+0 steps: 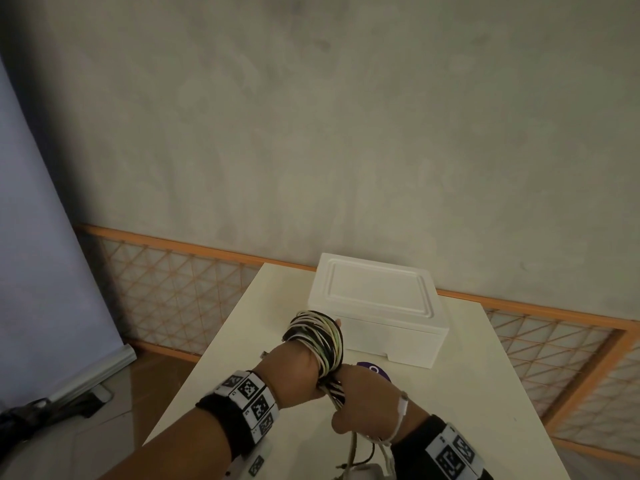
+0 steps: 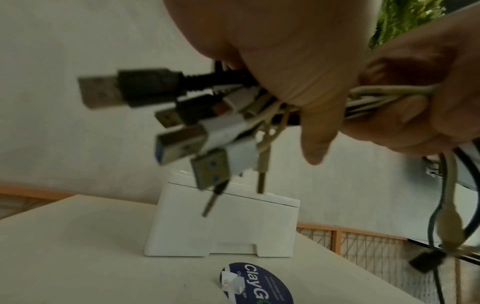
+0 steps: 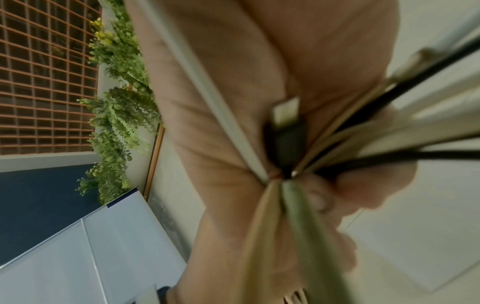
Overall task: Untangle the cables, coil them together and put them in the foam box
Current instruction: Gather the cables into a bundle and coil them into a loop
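Observation:
A coil of black, white and pale green cables (image 1: 323, 341) is wound round my left hand (image 1: 298, 362), just in front of the foam box (image 1: 377, 306), whose lid is on. My right hand (image 1: 362, 398) grips the bundled strands right below the coil, touching the left hand. In the left wrist view my left hand (image 2: 317, 111) pinches the cable ends, and several USB and jack plugs (image 2: 182, 131) stick out to the left, above the foam box (image 2: 223, 222). In the blurred right wrist view, my right hand (image 3: 233, 164) is curled round the cables (image 3: 298, 216).
The white table (image 1: 467, 393) carries a round purple sticker (image 1: 375, 370) between my hands and the box. Loose cable tails (image 1: 363, 452) hang under my right hand near the table's front edge. An orange lattice rail (image 1: 173, 282) runs behind the table, below a grey wall.

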